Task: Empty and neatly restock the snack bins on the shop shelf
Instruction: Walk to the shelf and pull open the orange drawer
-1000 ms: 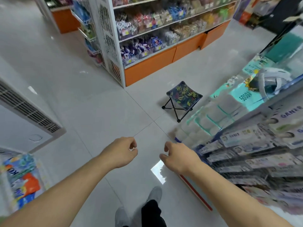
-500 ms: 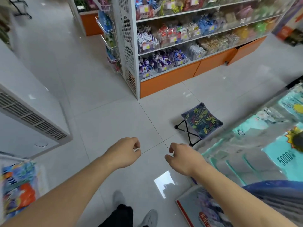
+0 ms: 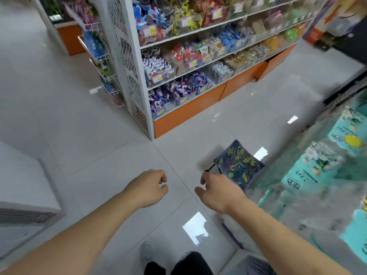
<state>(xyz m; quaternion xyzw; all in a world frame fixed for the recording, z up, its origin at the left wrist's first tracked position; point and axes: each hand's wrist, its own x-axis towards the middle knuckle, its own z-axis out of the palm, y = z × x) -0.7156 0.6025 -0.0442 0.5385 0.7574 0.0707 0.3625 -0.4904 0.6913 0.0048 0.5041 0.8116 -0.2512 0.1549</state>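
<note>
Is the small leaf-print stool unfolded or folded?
Unfolded: the stool stands on the floor with its fabric seat spread flat above its black legs.

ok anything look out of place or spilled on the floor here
No spill shows. The small folding stool with a leaf-print fabric seat stands alone on the grey tiled floor, in the aisle before the white snack shelf: a trip hazard.

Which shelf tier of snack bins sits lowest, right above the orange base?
The bottom tier, filled mostly with blue, purple and white packets; it rests directly on the orange base panel, while the tiers above hold red, yellow and green packs.
</note>
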